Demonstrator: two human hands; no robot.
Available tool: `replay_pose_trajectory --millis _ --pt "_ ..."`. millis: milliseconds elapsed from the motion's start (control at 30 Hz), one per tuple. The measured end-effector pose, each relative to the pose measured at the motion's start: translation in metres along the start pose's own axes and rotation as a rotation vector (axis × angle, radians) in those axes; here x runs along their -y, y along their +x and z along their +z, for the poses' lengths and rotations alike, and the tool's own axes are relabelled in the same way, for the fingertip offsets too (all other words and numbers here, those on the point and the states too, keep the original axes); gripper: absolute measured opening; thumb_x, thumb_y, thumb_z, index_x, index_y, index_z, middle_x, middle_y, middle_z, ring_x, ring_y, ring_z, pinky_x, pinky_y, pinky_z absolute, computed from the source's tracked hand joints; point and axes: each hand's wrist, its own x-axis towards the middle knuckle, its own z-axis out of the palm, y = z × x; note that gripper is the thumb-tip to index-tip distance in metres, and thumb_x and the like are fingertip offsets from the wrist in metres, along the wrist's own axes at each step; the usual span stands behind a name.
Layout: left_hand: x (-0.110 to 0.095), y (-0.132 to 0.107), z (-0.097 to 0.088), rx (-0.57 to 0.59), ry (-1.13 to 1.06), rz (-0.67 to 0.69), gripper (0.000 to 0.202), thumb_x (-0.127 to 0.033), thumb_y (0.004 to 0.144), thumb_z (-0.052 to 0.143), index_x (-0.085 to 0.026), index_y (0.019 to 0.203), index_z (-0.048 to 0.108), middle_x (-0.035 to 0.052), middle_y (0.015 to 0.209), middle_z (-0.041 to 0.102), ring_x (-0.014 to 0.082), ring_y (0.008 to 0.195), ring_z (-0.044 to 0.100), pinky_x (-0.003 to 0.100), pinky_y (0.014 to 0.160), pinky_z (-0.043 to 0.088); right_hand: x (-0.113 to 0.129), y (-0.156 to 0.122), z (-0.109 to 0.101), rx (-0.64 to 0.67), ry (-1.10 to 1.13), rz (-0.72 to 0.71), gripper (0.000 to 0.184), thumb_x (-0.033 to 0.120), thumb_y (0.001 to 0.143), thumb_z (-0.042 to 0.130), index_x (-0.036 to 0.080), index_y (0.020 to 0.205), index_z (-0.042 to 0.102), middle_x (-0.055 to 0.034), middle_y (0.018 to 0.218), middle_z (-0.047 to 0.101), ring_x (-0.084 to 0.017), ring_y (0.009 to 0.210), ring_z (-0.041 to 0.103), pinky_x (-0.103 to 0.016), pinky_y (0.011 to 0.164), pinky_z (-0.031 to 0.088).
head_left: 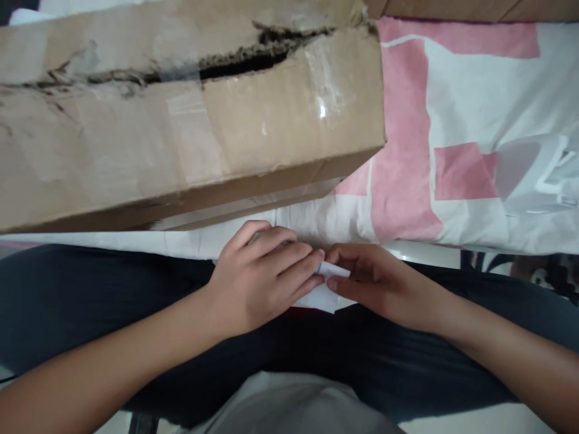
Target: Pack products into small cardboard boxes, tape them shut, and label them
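Cardboard fills the upper left: a battered box (190, 114), its top seam torn open and patched with clear tape, looms at twelve o'clock from the hands and overhangs the edge of a pink-and-white patterned sheet (407, 181). At two o'clock on that sheet lies a clear plastic bag (538, 175); any printing on it is too blurred to read. Below the box, over dark trousers (90, 301), the left hand (262, 277) and right hand (371, 283) meet fingertip to fingertip, both pinching a small folded piece of white paper (325, 289) that sits between them, mostly hidden under the left fingers (294, 265).
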Motion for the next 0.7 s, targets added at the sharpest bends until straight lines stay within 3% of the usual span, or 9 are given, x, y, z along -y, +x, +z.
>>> replay_pose_trajectory --millis 133,333,433,600,700 --pt "0.002 -0.001 -0.002 -0.039 0.095 0.020 0.016 -0.030 0.101 0.061 -0.020 0.111 0.068 -0.0056 0.095 0.079 0.0169 0.087 0.070 0.036 0.086 0.043 0.004 0.006 0.000 0.009 0.048 0.027 0.015 0.033 0.094 0.067 0.018 0.092 0.066 -0.0009 0.082 0.062 -0.013 0.072 0.056 -0.024 0.062 0.044" --pt "0.006 -0.006 0.001 -0.071 0.118 0.042 0.015 -0.027 0.098 0.065 -0.015 0.105 0.070 -0.0005 0.088 0.078 0.0172 0.084 0.069 0.038 0.085 0.045 0.010 0.007 0.000 -0.001 -0.076 0.112 0.019 0.039 0.094 0.065 0.020 0.096 0.069 0.0033 0.066 0.056 -0.010 0.057 0.053 -0.021 0.051 0.044" --pt "0.008 -0.008 -0.001 -0.080 0.103 0.038 0.016 -0.028 0.097 0.066 -0.014 0.105 0.070 0.0002 0.084 0.077 0.0171 0.082 0.069 0.038 0.084 0.045 0.014 0.005 0.001 -0.025 -0.149 0.058 0.021 0.040 0.096 0.063 0.020 0.092 0.070 0.0044 0.063 0.051 -0.009 0.056 0.049 -0.020 0.049 0.039" --pt "0.008 -0.011 -0.002 -0.020 0.035 0.068 0.032 -0.044 0.098 0.063 -0.013 0.102 0.069 0.0016 0.083 0.075 0.0191 0.082 0.069 0.039 0.083 0.046 0.016 0.009 0.003 -0.045 -0.223 -0.003 0.028 0.038 0.097 0.061 0.017 0.079 0.065 0.0051 0.061 0.040 -0.007 0.054 0.036 -0.021 0.044 0.025" --pt "0.005 -0.011 -0.001 0.016 0.067 0.052 0.027 -0.039 0.101 0.059 -0.015 0.096 0.069 0.0003 0.080 0.074 0.0169 0.080 0.068 0.037 0.081 0.045 0.015 0.012 0.004 -0.042 -0.242 0.002 0.031 0.037 0.096 0.062 0.017 0.072 0.059 0.0050 0.061 0.038 -0.007 0.056 0.035 -0.022 0.046 0.025"
